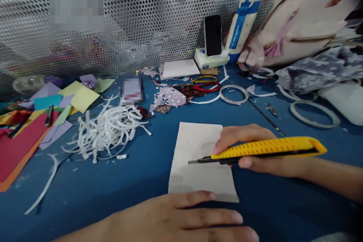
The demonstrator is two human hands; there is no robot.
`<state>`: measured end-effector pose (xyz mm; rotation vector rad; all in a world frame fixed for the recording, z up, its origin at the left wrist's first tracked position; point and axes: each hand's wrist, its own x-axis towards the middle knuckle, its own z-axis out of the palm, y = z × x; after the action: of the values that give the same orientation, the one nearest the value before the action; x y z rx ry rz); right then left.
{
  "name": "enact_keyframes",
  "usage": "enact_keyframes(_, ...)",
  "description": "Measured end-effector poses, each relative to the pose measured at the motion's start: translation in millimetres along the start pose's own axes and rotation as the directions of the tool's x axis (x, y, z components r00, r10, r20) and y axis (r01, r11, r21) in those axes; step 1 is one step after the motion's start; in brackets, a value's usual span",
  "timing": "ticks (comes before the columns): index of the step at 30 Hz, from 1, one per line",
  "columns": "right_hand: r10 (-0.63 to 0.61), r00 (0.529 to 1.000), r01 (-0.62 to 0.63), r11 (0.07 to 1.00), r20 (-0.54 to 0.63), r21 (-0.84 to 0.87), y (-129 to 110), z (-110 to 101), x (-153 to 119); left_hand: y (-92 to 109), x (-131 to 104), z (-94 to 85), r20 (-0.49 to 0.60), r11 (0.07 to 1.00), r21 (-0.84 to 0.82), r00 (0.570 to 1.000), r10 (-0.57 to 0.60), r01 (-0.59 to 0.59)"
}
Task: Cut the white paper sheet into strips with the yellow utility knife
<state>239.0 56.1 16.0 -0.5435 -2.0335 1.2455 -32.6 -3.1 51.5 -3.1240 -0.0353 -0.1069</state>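
Note:
A yellow utility knife [266,146] lies in the grip of my right hand [249,140]. Its short grey blade points left, over the middle of a pale grey piece of cardboard [190,140]. Whether the blade touches the cardboard, I cannot tell. Fingers of the right hand overlap the cardboard's right edge. My left hand [181,217] is stretched out flat, its fingers apart and pointing right, along the cardboard's near edge. That hand covers part of the edge and holds nothing.
A heap of white paper strips [110,130] lies left of the cardboard, beside coloured papers [82,96]. Behind are red-handled scissors [208,86], fabric scraps [170,97] and a phone [213,35] on a tissue pack [204,60]. Tape rolls [314,114] and a pale backpack [306,15] stand right.

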Motion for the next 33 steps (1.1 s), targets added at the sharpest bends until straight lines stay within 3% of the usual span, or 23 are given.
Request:
enact_keyframes(3, -0.106, 0.992, 0.112, 0.99, 0.067, -0.085, 2.4, 1.7, -0.6, -4.3, -0.1, 2.7, 0.016, 0.994, -0.109, 1.0, 0.001, 0.001)
enact_keyframes(5, -0.14, 0.984, 0.152, 0.983, 0.109, -0.105, 3.9, 1.2, -0.1, -8.7, -8.8, 8.8, -0.124, 0.967, -0.248, 0.989, -0.086, 0.053)
enact_keyframes(6, -0.15, 0.981, 0.163, 0.981, 0.122, -0.105, 4.2, 0.8, 0.2, -12.0, -15.0, 12.3, -0.235, 0.939, -0.335, 0.958, -0.167, 0.082)
enact_keyframes(7, -0.158, 0.979, 0.172, 0.98, 0.13, -0.1, 4.3, 0.5, 0.4, -16.2, -21.5, 15.7, -0.372, 0.899, -0.421, 0.881, -0.291, 0.12)
enact_keyframes(8, -0.162, 0.977, 0.176, 0.98, 0.142, -0.094, 4.3, 0.4, 0.6, -21.4, -27.9, 18.6, -0.381, 0.843, -0.497, 0.821, -0.425, 0.206)
enact_keyframes(9, -0.164, 0.974, 0.179, 0.98, 0.155, -0.091, 4.3, 0.4, 0.8, -27.3, -33.5, 21.0, -0.403, 0.771, -0.557, 0.711, -0.577, 0.31)
enact_keyframes(11, -0.167, 0.969, 0.189, 0.976, 0.18, -0.108, 4.2, 0.8, 1.2, -40.8, -41.7, 23.4, -0.317, 0.648, -0.553, 0.587, -0.745, 0.524)
enact_keyframes(12, -0.171, 0.967, 0.197, 0.972, 0.188, -0.127, 4.3, 1.1, 1.4, -47.8, -44.6, 23.4, -0.269, 0.604, -0.518, 0.555, -0.787, 0.606)
enact_keyframes(15, -0.193, 0.962, 0.227, 0.958, 0.191, -0.177, 5.2, 1.3, 1.6, -67.8, -53.5, 17.6, -0.197, 0.582, -0.39, 0.553, -0.81, 0.713)
enact_keyframes(16, -0.199, 0.962, 0.233, 0.955, 0.188, -0.183, 5.7, 1.1, 1.4, -73.7, -57.7, 13.8, -0.189, 0.587, -0.276, 0.555, -0.81, 0.761)
enact_keyframes(19, -0.199, 0.965, 0.23, 0.956, 0.172, -0.183, 7.7, 0.3, 0.7, -87.1, -73.1, 0.7, -0.244, 0.533, 0.011, 0.519, -0.819, 0.846)
enact_keyframes(22, -0.192, 0.967, 0.221, 0.959, 0.165, -0.179, 8.9, -0.4, 0.6, -90.6, -82.4, -5.6, -0.28, 0.484, 0.001, 0.465, -0.84, 0.875)
enact_keyframes(24, -0.195, 0.967, 0.224, 0.958, 0.163, -0.181, 8.8, -0.8, 0.9, -87.3, -79.7, -2.5, -0.253, 0.523, -0.057, 0.495, -0.832, 0.85)
enact_keyframes(29, -0.188, 0.968, 0.218, 0.957, 0.166, -0.191, 7.6, -0.3, 1.6, -70.3, -55.6, 18.1, -0.037, 0.757, -0.177, 0.764, -0.644, 0.629)
enact_keyframes(31, -0.194, 0.965, 0.226, 0.956, 0.178, -0.184, 8.7, 0.8, 1.8, -61.6, -48.9, 25.4, 0.012, 0.785, -0.234, 0.809, -0.588, 0.573)
enact_keyframes(33, -0.196, 0.961, 0.231, 0.957, 0.196, -0.174, 10.6, 1.8, 2.1, -50.2, -46.3, 31.1, -0.022, 0.794, -0.257, 0.818, -0.574, 0.55)
